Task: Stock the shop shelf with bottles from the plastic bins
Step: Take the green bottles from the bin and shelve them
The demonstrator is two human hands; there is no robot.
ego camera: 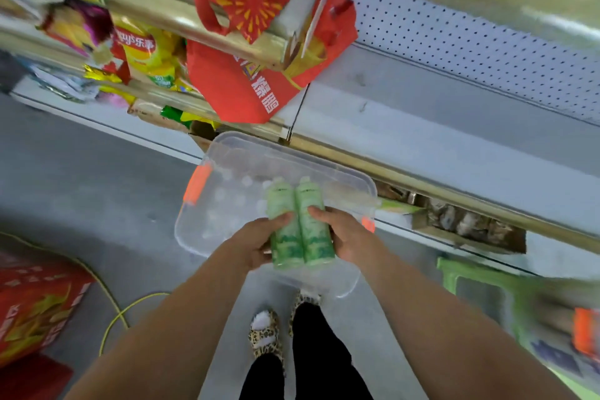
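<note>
The grey floor (pixel 81 188) carries a clear plastic bin (pixel 186 234) with orange latches — a red carton (pixel 35 308) and yellow cable (pixel 120 312) lie left of it, a green stool (pixel 480 279) right. A red gift bag (pixel 240 88) sits on the grey shelf (pixel 438 127).

The left hand (pixel 256 245) and right hand (pixel 345 237) clasp two green bottles (pixel 300 234) above a clear bin (pixel 224 201).

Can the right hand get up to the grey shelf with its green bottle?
Probably yes. The right hand, gripping a green bottle, has nothing between it and the grey shelf. That stretch looks bare, so it should only need to lift over the gold front rail.
</note>
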